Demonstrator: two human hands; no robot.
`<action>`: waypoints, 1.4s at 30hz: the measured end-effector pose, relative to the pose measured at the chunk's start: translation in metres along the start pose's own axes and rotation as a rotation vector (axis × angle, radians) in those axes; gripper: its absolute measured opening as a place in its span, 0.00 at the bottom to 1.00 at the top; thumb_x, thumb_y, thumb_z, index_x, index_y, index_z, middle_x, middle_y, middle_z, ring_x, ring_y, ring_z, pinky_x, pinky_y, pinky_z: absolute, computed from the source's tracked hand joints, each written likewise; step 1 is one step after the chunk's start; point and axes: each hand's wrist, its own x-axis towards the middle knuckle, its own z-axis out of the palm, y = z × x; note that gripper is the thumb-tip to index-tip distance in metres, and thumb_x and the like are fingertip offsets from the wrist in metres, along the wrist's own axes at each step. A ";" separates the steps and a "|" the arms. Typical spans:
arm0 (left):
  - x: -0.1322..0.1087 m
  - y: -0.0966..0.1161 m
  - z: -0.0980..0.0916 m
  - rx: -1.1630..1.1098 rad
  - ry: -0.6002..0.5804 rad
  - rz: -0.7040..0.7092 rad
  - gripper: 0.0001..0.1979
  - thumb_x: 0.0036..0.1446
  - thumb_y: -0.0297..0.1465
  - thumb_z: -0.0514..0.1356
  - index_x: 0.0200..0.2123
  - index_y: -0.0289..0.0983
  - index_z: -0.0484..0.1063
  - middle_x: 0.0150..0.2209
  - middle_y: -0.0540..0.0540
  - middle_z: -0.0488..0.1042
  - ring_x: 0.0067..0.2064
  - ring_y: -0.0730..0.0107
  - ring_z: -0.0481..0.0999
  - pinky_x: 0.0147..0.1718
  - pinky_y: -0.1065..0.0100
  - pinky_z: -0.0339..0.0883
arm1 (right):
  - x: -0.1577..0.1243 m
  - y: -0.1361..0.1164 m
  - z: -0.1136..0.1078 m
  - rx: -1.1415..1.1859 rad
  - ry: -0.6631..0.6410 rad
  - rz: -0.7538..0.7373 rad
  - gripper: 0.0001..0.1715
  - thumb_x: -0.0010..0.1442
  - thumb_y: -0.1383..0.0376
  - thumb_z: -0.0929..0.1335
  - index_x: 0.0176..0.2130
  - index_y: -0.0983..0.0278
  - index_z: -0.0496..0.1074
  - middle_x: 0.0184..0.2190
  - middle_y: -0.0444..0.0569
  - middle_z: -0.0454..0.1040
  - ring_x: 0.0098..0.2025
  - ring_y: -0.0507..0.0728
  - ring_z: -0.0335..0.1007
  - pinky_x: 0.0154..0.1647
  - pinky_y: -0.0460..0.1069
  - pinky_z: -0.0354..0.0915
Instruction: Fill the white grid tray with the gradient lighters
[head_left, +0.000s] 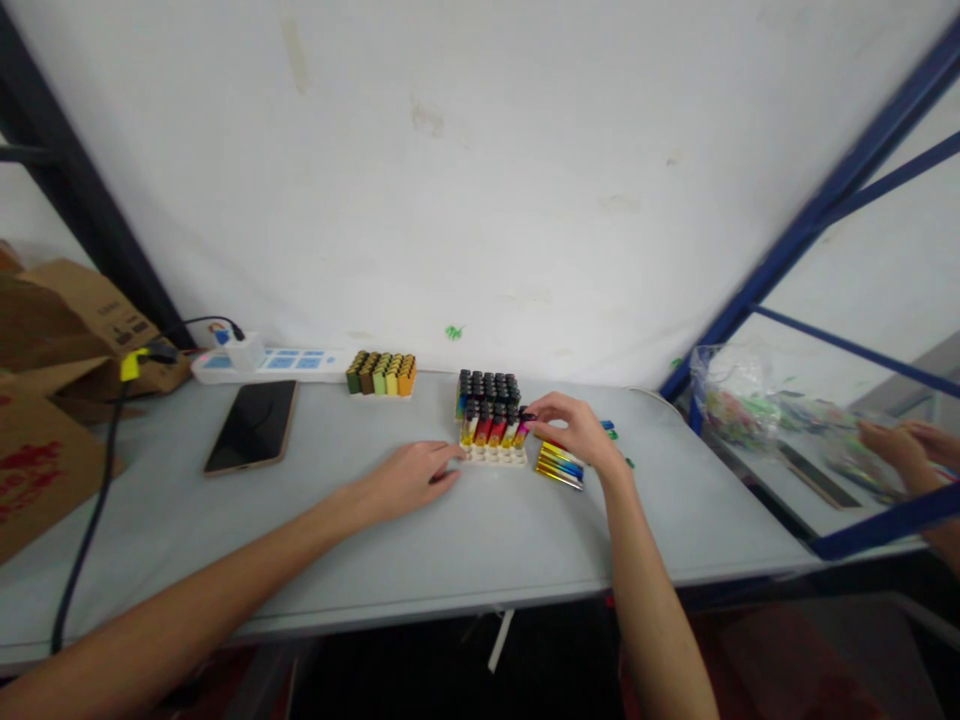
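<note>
A white tray (493,455) stands mid-table, packed with upright lighters (489,392) with black tops. My right hand (571,428) is pinched on one lighter (523,428) at the tray's front right corner. Loose rainbow-coloured lighters (559,465) lie flat just under that hand. My left hand (411,476) rests on the table against the tray's left front side, fingers curled loosely with nothing seen in them.
A second small block of green and orange lighters (381,374) sits by the wall. A phone (252,425) lies face up at left, near a power strip (262,362) and cardboard boxes (52,380). Another person's hands (907,445) work beyond the blue frame (825,200) at right.
</note>
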 end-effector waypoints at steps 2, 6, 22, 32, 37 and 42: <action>0.000 -0.002 0.002 -0.004 0.010 0.007 0.12 0.66 0.32 0.54 0.49 0.39 0.73 0.32 0.48 0.74 0.33 0.64 0.74 0.35 0.68 0.63 | 0.000 -0.003 -0.002 0.002 -0.006 0.005 0.15 0.62 0.56 0.72 0.44 0.63 0.79 0.40 0.51 0.79 0.39 0.56 0.76 0.45 0.52 0.74; 0.000 -0.004 0.004 -0.017 0.027 0.022 0.12 0.66 0.33 0.54 0.49 0.39 0.73 0.32 0.48 0.74 0.33 0.65 0.74 0.35 0.68 0.64 | -0.001 -0.007 -0.004 -0.012 -0.019 0.012 0.15 0.62 0.56 0.72 0.44 0.62 0.79 0.40 0.52 0.80 0.39 0.56 0.76 0.45 0.52 0.73; 0.000 -0.003 0.003 -0.005 0.015 0.018 0.13 0.66 0.33 0.53 0.49 0.39 0.72 0.33 0.48 0.75 0.33 0.65 0.74 0.36 0.68 0.65 | -0.001 -0.005 -0.005 -0.107 0.036 -0.014 0.13 0.62 0.57 0.72 0.42 0.62 0.79 0.38 0.50 0.79 0.37 0.55 0.75 0.41 0.50 0.71; 0.000 0.001 -0.002 -0.011 0.005 0.006 0.13 0.65 0.33 0.53 0.49 0.39 0.73 0.32 0.48 0.74 0.33 0.64 0.74 0.36 0.67 0.65 | 0.000 -0.003 -0.006 -0.073 0.019 -0.027 0.17 0.62 0.53 0.71 0.42 0.62 0.79 0.40 0.52 0.78 0.36 0.55 0.75 0.42 0.51 0.73; -0.001 0.000 -0.001 -0.017 0.004 0.000 0.13 0.65 0.33 0.53 0.49 0.39 0.73 0.32 0.48 0.74 0.33 0.64 0.74 0.35 0.68 0.65 | -0.001 -0.004 -0.007 -0.090 0.008 -0.022 0.16 0.62 0.53 0.72 0.42 0.62 0.80 0.39 0.52 0.78 0.37 0.56 0.75 0.42 0.51 0.73; -0.001 -0.002 0.001 -0.027 0.007 0.010 0.14 0.66 0.33 0.53 0.50 0.39 0.73 0.32 0.48 0.75 0.32 0.64 0.75 0.37 0.68 0.65 | -0.001 -0.004 -0.009 -0.074 0.001 -0.016 0.15 0.61 0.54 0.72 0.42 0.62 0.80 0.39 0.52 0.78 0.38 0.56 0.75 0.42 0.50 0.73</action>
